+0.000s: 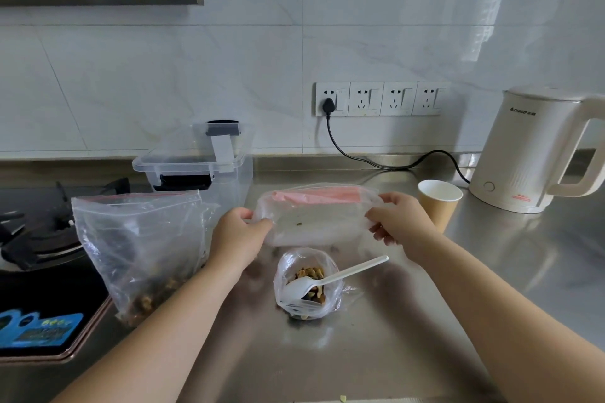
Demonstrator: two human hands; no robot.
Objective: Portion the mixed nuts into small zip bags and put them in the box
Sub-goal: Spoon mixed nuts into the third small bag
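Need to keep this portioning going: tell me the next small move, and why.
Probably pull open the empty zip bag: the left hand and right hand grip its ends, it looks almost empty, and the spoon rests in the small nut bag below.

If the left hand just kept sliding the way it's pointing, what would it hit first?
The left hand points up and right, already gripping the clear pink-striped zip bag; beyond that, likely the brown paper cup, though depth is unclear.

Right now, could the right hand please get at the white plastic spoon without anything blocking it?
Probably yes: the spoon handle sticks out of the small nut bag toward the right hand, nothing between. But both hands hold an empty zip bag, so it must let go first.
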